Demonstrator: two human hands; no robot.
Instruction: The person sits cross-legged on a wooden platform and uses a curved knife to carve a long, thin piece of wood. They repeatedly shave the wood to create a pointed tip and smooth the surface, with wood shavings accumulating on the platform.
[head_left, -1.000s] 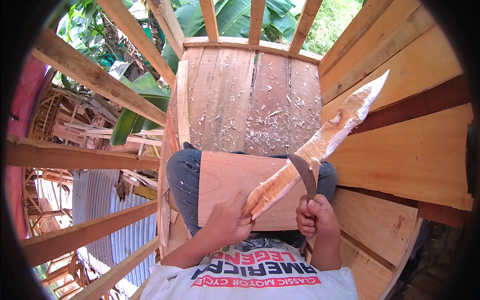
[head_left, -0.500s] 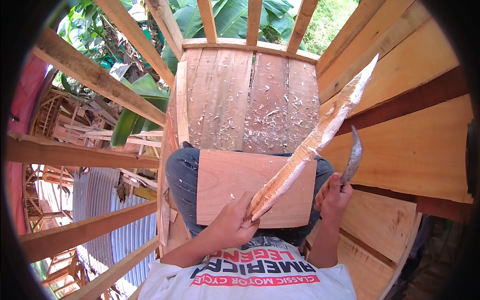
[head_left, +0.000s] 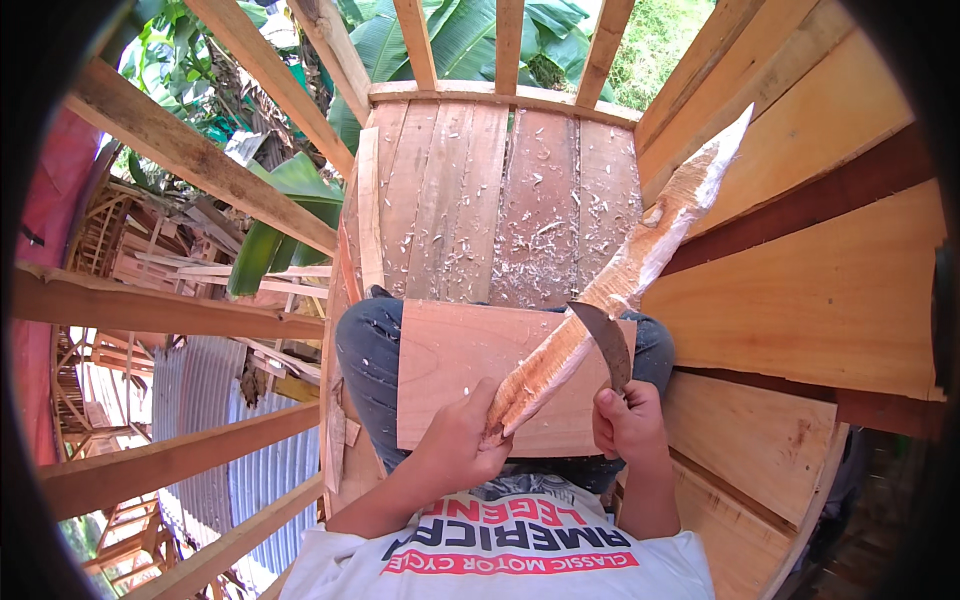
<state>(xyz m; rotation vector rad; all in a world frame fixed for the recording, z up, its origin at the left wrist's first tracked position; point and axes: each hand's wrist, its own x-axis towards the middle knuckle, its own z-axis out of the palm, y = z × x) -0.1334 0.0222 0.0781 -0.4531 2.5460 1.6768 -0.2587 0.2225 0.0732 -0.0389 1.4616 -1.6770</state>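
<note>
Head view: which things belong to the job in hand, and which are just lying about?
In use:
carved length of wood, left hand
curved blade, right hand
flat board beneath the wood

Lying about:
wood shavings on the floor planks
corrugated metal sheets, lower left

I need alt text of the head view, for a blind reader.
The left hand grips a long wooden piece; the right hand holds a curved blade over it. A board lies across the seated person's legs; shavings dot the planks.

Brd on lap, stick over brd, knife across stick; shavings on flr ahead; wall R.
</note>
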